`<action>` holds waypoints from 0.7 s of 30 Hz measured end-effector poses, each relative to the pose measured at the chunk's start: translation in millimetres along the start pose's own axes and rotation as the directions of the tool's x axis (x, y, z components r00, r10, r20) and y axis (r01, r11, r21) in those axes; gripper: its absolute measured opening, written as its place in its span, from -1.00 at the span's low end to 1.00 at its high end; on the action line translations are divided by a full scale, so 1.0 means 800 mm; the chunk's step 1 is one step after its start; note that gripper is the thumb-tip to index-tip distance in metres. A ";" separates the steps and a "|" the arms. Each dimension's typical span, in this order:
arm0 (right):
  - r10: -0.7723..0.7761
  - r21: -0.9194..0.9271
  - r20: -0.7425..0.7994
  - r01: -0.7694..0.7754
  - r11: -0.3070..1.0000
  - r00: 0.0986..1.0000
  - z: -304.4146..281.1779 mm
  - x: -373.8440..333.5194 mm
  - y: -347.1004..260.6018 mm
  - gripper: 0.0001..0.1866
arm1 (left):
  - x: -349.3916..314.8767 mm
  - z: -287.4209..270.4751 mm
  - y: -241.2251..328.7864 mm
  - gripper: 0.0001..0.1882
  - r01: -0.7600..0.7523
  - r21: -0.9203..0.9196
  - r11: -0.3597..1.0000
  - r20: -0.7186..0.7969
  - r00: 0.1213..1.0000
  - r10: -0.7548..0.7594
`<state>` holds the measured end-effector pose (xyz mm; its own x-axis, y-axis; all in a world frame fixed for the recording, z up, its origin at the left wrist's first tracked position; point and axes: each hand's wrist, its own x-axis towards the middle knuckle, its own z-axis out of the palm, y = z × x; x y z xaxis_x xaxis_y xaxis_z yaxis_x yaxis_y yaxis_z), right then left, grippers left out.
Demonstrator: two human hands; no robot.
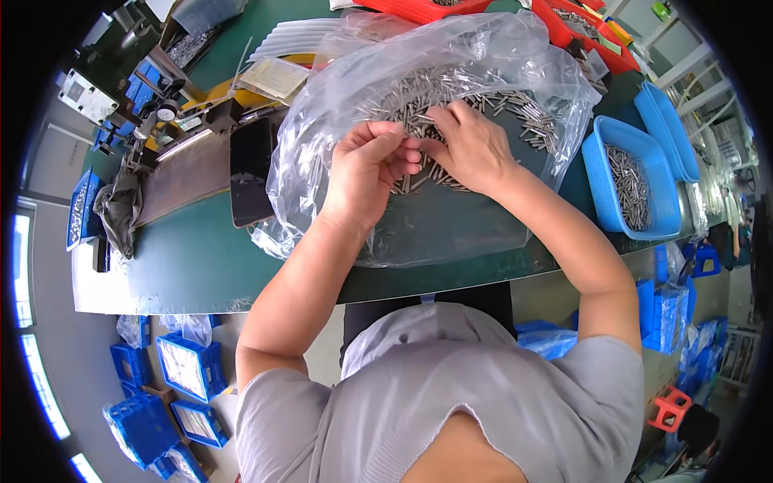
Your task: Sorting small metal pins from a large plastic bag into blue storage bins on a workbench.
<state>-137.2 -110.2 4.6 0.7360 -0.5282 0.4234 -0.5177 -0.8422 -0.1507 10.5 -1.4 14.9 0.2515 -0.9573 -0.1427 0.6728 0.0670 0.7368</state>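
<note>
The work looks about halfway at most, though that is only a guess: a big heap of pins (415,97) is left loose at 12 o'clock from the middle of the view, and a good pile sits in the blue basket (600,181) between 2 and 3 o'clock. I cannot tell whether the pins in there are done or waiting. The heap lies in or on one clear bag (314,121), spread wide on the green worktop (209,266); I cannot tell which pins are under the plastic. There are two hands at work. The left hand (366,165), near 12 o'clock, has its thumb and fingers pinched close, but I cannot tell if a pin is between them. The right hand (475,153), at 1 o'clock, has bent fingers over the heap, and its tips are near the left one's; I cannot tell if it holds a pin. The pins are far too many to count. There are two blue baskets on the right, the other one (664,129) at 2 o'clock, just beside the first. Two red trays show: one (403,8) at 12 o'clock, cut off by the edge, and one (616,60) between 1 and 2 o'clock with grey bits in it. One black slab (250,169) lies at 10 o'clock, by the bag.
</note>
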 end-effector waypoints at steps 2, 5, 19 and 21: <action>-0.067 0.038 -0.007 0.067 0.997 0.998 0.002 0.001 -0.003 -0.65 | 0.001 0.000 -0.001 -0.92 0.003 0.004 1.000 0.001 1.000 -0.003; -0.097 0.065 -0.065 0.101 0.993 0.993 0.006 -0.001 -0.005 -0.68 | 0.002 -0.001 -0.002 -0.92 0.002 -0.002 1.000 0.000 1.000 -0.002; -0.170 0.383 -0.039 0.172 0.908 0.985 -0.017 -0.018 -0.001 -0.82 | 0.000 -0.002 0.000 -0.93 0.019 0.011 1.000 -0.008 1.000 -0.019; -0.184 0.399 -0.045 0.186 0.898 0.982 -0.017 -0.017 -0.001 -0.84 | -0.001 -0.002 0.000 -0.92 0.017 0.005 1.000 0.007 1.000 -0.017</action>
<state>-152.6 -100.9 11.0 0.7980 -0.3592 0.4838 -0.1539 -0.8978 -0.4127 11.9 -0.3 14.0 0.2351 -0.9602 -0.1508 0.6735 0.0491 0.7376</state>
